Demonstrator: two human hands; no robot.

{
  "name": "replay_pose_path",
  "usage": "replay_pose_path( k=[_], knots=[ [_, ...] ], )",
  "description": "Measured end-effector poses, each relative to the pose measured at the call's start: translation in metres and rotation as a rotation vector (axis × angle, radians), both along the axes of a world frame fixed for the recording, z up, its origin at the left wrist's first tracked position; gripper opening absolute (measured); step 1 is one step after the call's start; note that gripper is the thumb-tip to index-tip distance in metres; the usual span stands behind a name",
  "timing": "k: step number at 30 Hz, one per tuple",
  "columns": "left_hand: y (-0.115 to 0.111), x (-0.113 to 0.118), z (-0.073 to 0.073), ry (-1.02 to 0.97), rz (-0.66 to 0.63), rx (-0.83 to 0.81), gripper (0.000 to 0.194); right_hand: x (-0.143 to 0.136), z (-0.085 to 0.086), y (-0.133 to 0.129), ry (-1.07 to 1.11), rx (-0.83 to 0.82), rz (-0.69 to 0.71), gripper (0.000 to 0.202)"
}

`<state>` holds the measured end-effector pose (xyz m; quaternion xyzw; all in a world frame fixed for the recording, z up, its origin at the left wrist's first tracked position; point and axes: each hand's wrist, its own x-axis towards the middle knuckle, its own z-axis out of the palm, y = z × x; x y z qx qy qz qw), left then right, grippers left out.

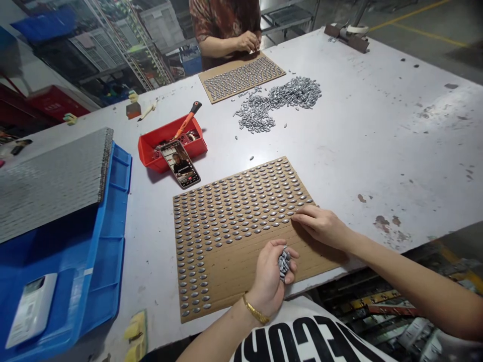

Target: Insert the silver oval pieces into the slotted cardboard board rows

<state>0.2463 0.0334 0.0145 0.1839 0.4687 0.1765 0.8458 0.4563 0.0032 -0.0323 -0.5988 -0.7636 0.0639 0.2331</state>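
A brown cardboard sheet (241, 271) lies before me on the white table. Rows of small grey spindle-shaped metal pieces (234, 208) cover its far part, and a few columns run down its left side. My left hand (269, 274), palm up and fingers curled, cups a handful of these pieces (284, 262) above the near part of the cardboard. At the right end of the nearest long row, my right hand (320, 225) has its thumb and fingertips pinched together on a piece, which they mostly cover.
Across the white table (362, 136), another person's hands (249, 42) work over a second filled cardboard sheet (245, 78). Loose metal pieces lie heaped (279, 103) between us. A phone (181, 163) leans on a red bin (173, 138); blue crates (101, 251) stand left.
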Motion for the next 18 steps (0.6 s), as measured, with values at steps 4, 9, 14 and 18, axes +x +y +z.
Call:
replay_pose_path(
  k=[4,9,14,18],
  knots=[
    [-0.001,-0.001,-0.001,-0.044,-0.061,0.021,0.026,0.002,0.002,0.001,-0.006,-0.003,0.036,0.028],
    [0.001,0.000,-0.002,-0.049,-0.075,0.034,0.033,0.002,0.004,0.003,0.018,-0.023,0.022,0.029],
    [0.003,0.003,-0.003,-0.014,-0.044,0.050,0.036,0.003,0.005,0.003,0.062,-0.044,0.024,0.029],
    [0.006,0.005,-0.004,0.003,-0.029,0.068,0.033,0.000,0.014,-0.003,0.254,-0.048,-0.042,0.025]
  ],
)
